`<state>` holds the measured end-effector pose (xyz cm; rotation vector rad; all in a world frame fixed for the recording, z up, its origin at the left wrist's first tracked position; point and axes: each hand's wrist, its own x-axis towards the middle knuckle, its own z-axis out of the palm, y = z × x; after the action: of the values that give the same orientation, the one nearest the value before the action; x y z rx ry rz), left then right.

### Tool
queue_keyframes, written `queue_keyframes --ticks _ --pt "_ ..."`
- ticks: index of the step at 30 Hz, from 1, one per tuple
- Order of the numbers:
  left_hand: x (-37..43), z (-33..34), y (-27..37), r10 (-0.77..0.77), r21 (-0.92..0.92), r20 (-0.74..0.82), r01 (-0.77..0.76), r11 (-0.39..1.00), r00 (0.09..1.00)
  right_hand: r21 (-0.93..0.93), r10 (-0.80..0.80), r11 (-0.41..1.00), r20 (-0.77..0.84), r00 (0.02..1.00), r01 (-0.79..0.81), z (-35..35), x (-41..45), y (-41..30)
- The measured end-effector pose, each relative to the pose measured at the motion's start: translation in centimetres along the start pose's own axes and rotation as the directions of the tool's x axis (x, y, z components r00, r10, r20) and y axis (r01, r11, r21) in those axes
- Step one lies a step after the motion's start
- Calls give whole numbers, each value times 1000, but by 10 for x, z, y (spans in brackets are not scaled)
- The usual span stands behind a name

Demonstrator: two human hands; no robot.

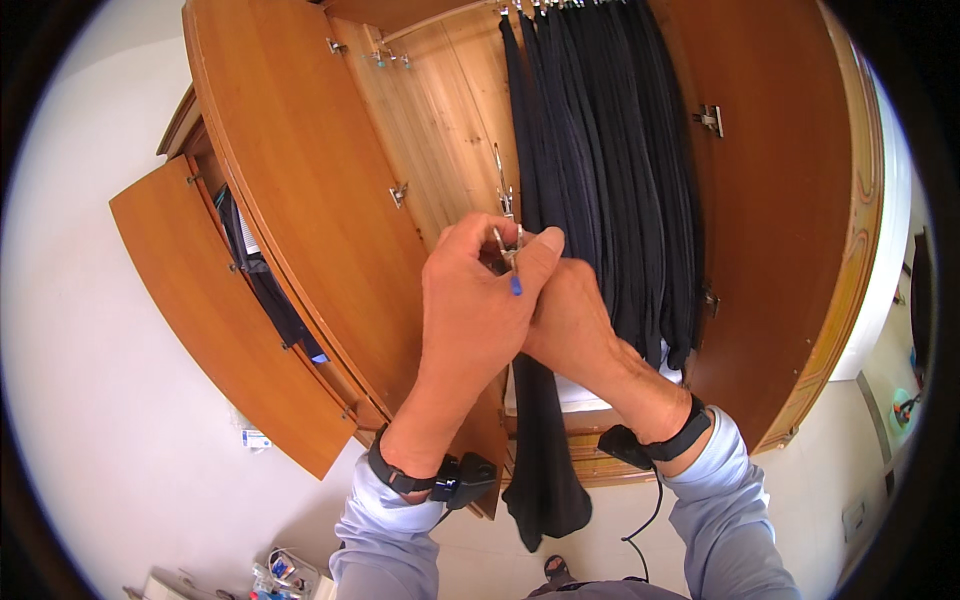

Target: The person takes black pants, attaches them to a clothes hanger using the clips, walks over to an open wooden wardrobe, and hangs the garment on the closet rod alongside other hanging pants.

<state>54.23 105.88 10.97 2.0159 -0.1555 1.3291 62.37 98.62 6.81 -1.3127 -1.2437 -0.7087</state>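
Note:
My left hand (476,300) pinches a metal clip (510,255) with a blue tip, part of a metal clip hanger (505,199) whose hook points up towards the wardrobe. Pressed close beside it, my right hand (574,311) is curled, its fingertips hidden behind the left. From beneath both hands a pair of dark trousers (547,457) hangs down past the wardrobe's lower edge; their upper end is hidden and seems to be in my right hand. Just beyond, several dark trousers (607,165) hang in a row from clip hangers.
The wardrobe's left door (300,172) and right door (772,202) stand open. A rail (435,21) crosses the top, with spare clips (386,58) at its left. A smaller open door (225,315) is further left. White cloth (581,396) lies on the wardrobe floor.

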Motion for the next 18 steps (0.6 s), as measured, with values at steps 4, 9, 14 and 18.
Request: queue_keyframes --ticks 4,9,14,18 --pt "20 -12 -30 27 79 28 -29 996 999 -56 -87 995 -58 995 84 31 29 35" --pt "18 -31 -95 90 -42 -12 -90 995 996 26 65 998 -280 958 -60 51 105 87" --pt "-53 -17 -219 -286 -52 136 295 954 949 -37 48 997 -277 960 -61 47 223 128" --pt "-139 12 -311 -490 -10 356 528 849 795 -86 13 995 -382 924 -50 57 317 142"
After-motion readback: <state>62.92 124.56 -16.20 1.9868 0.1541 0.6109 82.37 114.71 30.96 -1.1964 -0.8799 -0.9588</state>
